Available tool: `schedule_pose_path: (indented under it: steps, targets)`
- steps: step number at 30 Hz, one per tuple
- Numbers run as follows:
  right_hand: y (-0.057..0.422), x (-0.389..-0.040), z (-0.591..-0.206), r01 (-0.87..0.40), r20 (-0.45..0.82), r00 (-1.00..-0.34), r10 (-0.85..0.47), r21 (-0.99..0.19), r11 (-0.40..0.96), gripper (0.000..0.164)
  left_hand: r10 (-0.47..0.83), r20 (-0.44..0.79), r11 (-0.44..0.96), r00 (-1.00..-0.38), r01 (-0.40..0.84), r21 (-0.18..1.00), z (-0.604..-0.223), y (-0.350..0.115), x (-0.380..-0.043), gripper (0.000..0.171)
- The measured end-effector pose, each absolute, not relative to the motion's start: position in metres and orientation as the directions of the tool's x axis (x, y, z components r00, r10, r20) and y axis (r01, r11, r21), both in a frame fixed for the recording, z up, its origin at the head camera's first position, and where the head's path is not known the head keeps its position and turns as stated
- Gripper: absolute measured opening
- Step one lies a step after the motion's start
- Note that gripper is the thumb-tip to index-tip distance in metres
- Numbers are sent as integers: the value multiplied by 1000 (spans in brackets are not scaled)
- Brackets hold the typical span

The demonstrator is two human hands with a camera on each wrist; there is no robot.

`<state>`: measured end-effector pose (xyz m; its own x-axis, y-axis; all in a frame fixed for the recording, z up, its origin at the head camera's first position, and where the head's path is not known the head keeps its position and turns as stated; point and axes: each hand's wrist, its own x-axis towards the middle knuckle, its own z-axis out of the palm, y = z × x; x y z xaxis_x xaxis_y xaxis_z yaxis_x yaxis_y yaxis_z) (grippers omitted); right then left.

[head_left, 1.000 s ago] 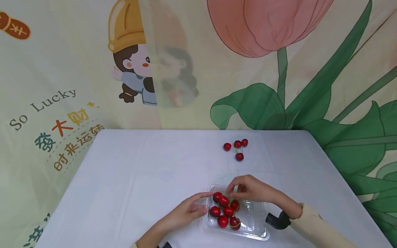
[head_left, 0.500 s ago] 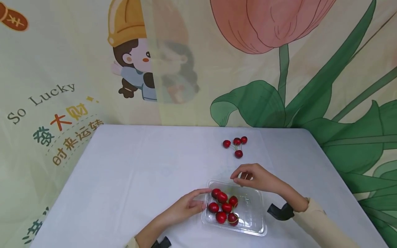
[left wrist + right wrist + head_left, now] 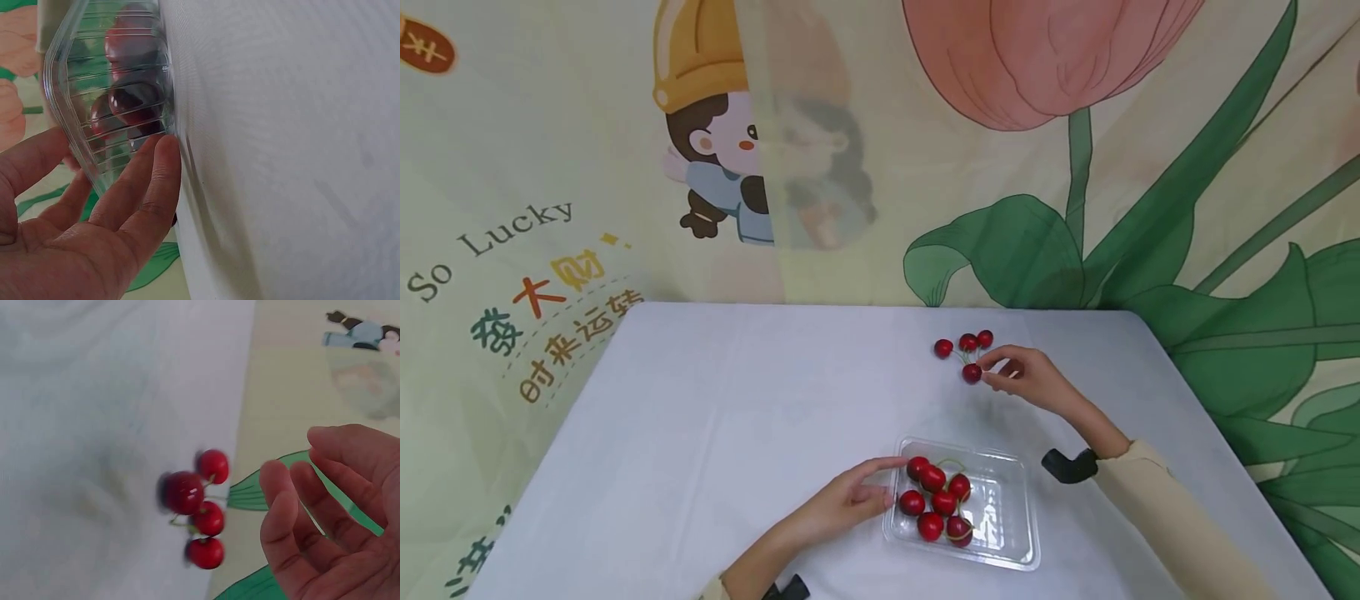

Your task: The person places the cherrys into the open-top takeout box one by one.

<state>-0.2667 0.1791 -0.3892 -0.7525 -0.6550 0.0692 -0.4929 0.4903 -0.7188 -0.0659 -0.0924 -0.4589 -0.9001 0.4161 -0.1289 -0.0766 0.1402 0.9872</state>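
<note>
A clear plastic box (image 3: pixel 1013 521) on the white table holds several red cherries (image 3: pixel 931 478), gathered on its left side. My left hand (image 3: pixel 842 503) touches the box's left side with fairly straight fingers; in the left wrist view, fingertips (image 3: pixel 166 150) rest low against its ribbed wall. Beyond the box lies a small group of loose cherries with green stems. My right hand (image 3: pixel 1032 380) is beside the nearest one, a dark cherry (image 3: pixel 972 373). In the right wrist view, that hand (image 3: pixel 340 528) has loosely bent, separated fingers with nothing between them, apart from the dark cherry (image 3: pixel 185 492).
The white-covered table (image 3: pixel 760 408) ends at the back against a printed cloth (image 3: pixel 850 275) with a tulip and a cartoon figure. A black strap (image 3: pixel 1070 466) is on the right wrist, and the right forearm, in a beige sleeve (image 3: pixel 1165 508), passes to the right of the box.
My right hand has moved from over the box, away from me, to the loose cherries. The left hand stays at the box's left side. The head view has shifted slightly.
</note>
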Motion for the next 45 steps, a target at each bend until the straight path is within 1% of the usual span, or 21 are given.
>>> schedule_pose_path:
  steps: [6,10,14,20,27,33,38,45]
  targets:
    - [172,-291,-415,-454,30,-809,-587,-668,590,34,417,-122,132,-901,-73,989,-458,-93,-65,47]
    - [170,-299,-424,-418,-16,-827,-562,-652,633,34,414,-127,127,-901,-82,989,-458,-92,-64,46]
    - [166,-303,-432,-405,-42,-824,-566,-654,638,35,419,-116,116,-900,-73,991,-458,-93,-64,47]
    - [160,-304,-443,-444,-26,-798,-602,-651,616,35,421,-100,106,-902,-60,992,-460,-95,-62,48]
    - [159,-304,-444,-390,-63,-833,-550,-639,664,30,441,-93,74,-893,-67,995,-460,-94,-63,48]
    - [161,-301,-446,-384,-76,-833,-548,-634,671,30,439,-105,101,-893,-67,993,-460,-93,-60,48]
    - [167,-295,-442,-403,-42,-829,-557,-645,649,28,426,-103,131,-899,-51,990,-459,-93,-59,47]
    - [176,-284,-422,-517,72,-782,-619,-628,581,29,434,-97,146,-896,-36,989,-457,-94,-60,48]
